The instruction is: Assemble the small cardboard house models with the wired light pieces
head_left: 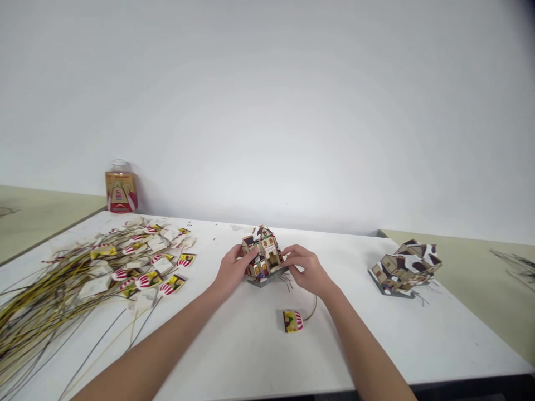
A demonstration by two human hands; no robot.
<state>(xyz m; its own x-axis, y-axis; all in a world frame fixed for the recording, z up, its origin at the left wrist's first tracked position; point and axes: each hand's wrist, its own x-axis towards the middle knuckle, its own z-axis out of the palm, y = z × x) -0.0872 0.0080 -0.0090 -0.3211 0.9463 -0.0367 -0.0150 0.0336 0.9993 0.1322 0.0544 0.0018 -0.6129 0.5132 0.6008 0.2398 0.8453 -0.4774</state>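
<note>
A miniature model house (267, 249) with cream walls and dark roof pieces is tilted on its grey base above the white table. My left hand (234, 267) is closed around its left side, thumb across the front. Pinched together at the house's right side are the fingers of my right hand (307, 268). A thin wire (314, 306) runs up under that hand from a small yellow piece with a red-and-white striped awning (292, 321), which lies on the table. Its far end is hidden by the fingers. Short thin wires (288, 281) hang below the house.
At left lies a big bundle of wires (37, 312) tipped with several striped awning pieces (148, 279). A second model house (405, 268) with white roof patches stands at right. A bottle (121, 189) with a red and gold label stands at the back left against the wall.
</note>
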